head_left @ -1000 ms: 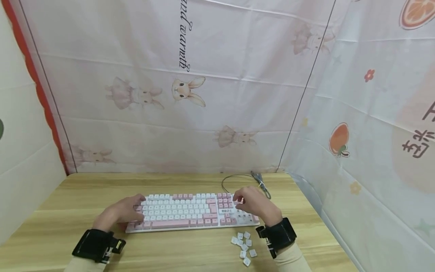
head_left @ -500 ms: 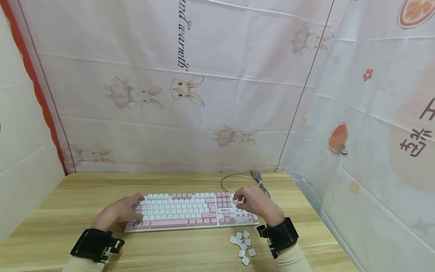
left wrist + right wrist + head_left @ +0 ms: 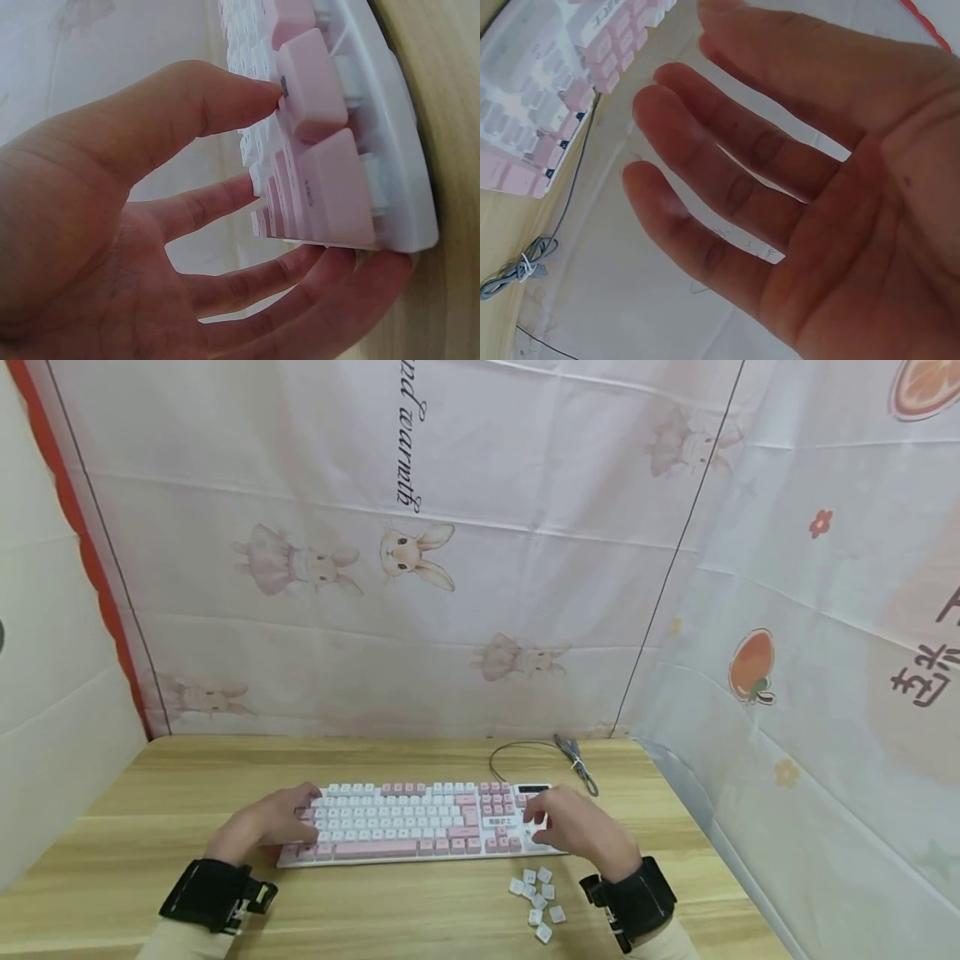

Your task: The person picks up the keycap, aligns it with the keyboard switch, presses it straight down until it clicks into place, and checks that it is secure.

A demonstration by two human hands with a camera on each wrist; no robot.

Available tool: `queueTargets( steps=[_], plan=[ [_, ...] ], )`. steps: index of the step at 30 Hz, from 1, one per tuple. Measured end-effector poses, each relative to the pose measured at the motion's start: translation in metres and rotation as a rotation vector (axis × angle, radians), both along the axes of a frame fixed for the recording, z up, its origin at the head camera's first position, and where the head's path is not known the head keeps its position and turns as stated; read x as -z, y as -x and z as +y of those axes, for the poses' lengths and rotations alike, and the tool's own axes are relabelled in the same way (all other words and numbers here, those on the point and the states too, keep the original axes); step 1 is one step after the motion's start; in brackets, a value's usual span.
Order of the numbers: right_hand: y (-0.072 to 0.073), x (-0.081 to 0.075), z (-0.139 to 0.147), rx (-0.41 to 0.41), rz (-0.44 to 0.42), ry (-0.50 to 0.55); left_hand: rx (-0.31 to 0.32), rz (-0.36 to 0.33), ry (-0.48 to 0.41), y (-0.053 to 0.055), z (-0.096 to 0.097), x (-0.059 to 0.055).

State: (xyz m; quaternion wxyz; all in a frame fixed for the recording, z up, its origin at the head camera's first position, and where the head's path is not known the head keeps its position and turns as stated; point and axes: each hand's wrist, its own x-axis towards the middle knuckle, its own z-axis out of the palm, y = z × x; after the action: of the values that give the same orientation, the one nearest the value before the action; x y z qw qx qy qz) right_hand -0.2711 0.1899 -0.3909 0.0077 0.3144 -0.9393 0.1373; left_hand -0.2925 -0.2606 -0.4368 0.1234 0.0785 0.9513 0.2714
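A pink and white keyboard (image 3: 390, 820) lies on the wooden table. My left hand (image 3: 272, 820) holds its left end. In the left wrist view, the thumb rests on a pink key (image 3: 313, 86) while other fingers reach round the keyboard's side and corner. Over the number pad at the right end hovers my right hand (image 3: 577, 827), thumb and index finger bent and apart, no object visible between them. Bare switches (image 3: 551, 71) without keycaps show on that pad in the right wrist view. Several loose white keycaps (image 3: 539, 902) lie in front of the keyboard's right end.
A grey cable (image 3: 576, 764), bundled with a white tie, lies behind the keyboard at the right. Cloth backdrops with rabbit and fruit prints rise behind and beside the table (image 3: 390, 918). Both wrists wear black straps.
My right hand has shifted slightly right and nearer, uncovering a dark strip at the top of the number pad. My left hand stays on the keyboard's left end. The loose keycaps lie as before.
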Motion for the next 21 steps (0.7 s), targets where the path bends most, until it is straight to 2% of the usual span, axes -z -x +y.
queueTargets(
  steps=[3,7,15,21],
  plan=[
    [-0.003,0.003,0.002,-0.033,-0.036,0.004,-0.008,-0.003,-0.006,0.000,0.000,-0.001],
    [-0.007,0.008,-0.001,-0.038,-0.103,-0.004,-0.018,-0.015,-0.014,0.000,0.000,0.000],
    [-0.008,0.023,-0.016,-0.087,-0.184,-0.032,-0.018,-0.023,-0.007,0.000,0.002,0.001],
    [-0.010,0.028,-0.028,-0.037,-0.232,-0.115,-0.019,-0.030,-0.008,-0.001,0.001,-0.001]
  ],
)
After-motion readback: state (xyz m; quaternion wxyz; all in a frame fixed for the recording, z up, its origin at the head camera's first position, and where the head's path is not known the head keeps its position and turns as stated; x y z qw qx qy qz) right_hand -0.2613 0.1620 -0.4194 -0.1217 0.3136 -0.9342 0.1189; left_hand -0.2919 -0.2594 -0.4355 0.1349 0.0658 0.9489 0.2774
